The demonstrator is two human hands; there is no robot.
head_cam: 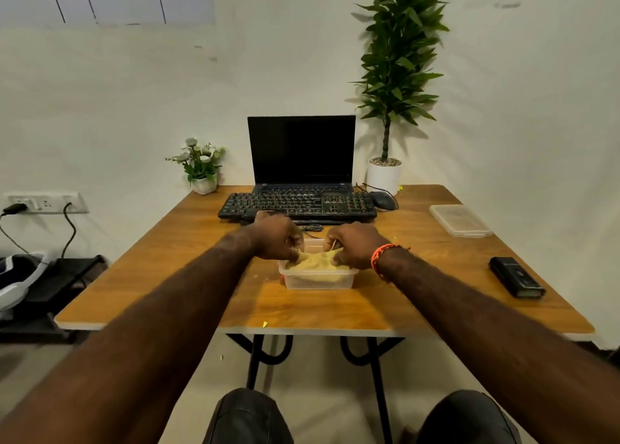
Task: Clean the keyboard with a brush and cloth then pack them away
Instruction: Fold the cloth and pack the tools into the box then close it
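Near the middle of the wooden table (436,276), a clear rectangular plastic container (318,277) holds a crumpled yellow cloth (317,262). Left hand (275,235) and right hand (352,245) grip it with curled fingers. Beyond lies the black keyboard (297,205); far right, a flat translucent lid (460,220).

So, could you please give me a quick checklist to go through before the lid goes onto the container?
1. Cloth inside the container: not ok. The yellow cloth bulges above the rim of the clear container.
2. Hands on the cloth: ok. The left hand and right hand both grip it at the container.
3. Brush packed: cannot tell. A thin stick shows by the right hand and something red sits low at the container's left corner, but neither is clear.
4. Lid within reach: ok. The lid lies flat on the table's right side.
5. Keyboard clear of tools: ok. Nothing rests on the keyboard.
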